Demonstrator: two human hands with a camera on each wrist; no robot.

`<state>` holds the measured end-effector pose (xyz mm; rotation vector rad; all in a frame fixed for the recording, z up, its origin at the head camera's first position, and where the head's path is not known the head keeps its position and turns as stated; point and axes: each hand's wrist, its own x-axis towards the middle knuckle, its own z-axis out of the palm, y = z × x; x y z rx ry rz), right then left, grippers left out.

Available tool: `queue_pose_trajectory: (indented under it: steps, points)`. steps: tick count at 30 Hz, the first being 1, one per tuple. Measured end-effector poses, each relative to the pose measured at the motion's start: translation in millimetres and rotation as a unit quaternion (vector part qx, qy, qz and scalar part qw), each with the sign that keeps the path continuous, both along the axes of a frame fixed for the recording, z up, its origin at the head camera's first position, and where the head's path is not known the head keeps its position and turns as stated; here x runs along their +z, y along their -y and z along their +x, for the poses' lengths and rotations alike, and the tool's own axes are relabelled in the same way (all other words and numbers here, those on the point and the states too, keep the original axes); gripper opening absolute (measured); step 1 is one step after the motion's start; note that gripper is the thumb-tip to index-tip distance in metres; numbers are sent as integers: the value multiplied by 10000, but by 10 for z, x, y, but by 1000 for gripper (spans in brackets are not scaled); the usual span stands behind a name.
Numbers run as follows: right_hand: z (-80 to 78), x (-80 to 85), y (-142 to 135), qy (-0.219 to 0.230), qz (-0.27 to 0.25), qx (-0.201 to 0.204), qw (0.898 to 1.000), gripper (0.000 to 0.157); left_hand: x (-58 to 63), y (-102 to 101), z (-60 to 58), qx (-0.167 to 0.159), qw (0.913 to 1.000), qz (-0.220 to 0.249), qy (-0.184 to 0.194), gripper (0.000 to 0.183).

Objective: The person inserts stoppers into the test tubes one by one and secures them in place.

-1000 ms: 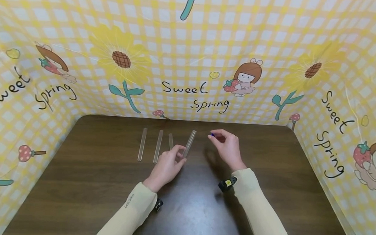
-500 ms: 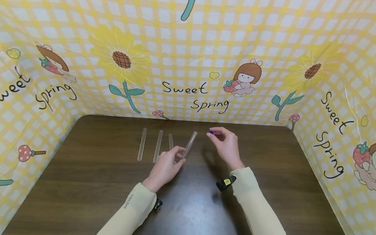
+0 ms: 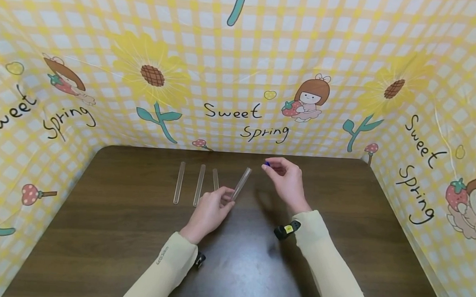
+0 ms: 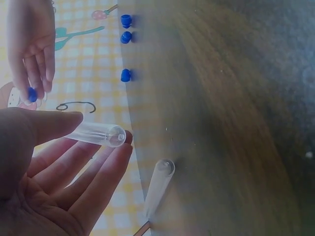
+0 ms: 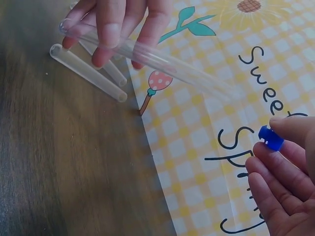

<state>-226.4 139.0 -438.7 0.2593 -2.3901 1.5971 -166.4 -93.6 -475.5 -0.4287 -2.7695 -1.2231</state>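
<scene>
My left hand pinches a clear test tube between thumb and fingers, lifted and tilted with its far end up to the right. To the right, my right hand pinches a small blue stopper between thumb and forefinger. Stopper and tube are apart, the stopper near the tube's open end. On the dark table lie more clear tubes: one at the left, one beside it, and a third tube partly hidden by my left hand.
Several blue stoppers sit on the table in the left wrist view; I cannot see them in the head view. A yellow checked cloth rises behind the table and along both sides.
My right hand has moved slightly up and away with the stopper. The far end of the held tube has tipped a little to the right. The tubes on the table stay put.
</scene>
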Motion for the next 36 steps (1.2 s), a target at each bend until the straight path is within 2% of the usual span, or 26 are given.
queue_pose_trajectory:
  steps: [23,36]
  points:
    - [65,48,12,319,-249,207,9990,21,-20,18,19,-138,9998,113,-81,26]
    - [94,32,66,264,-163,300,9991,21,-36,-12,19,-165,9997,142,-81,25]
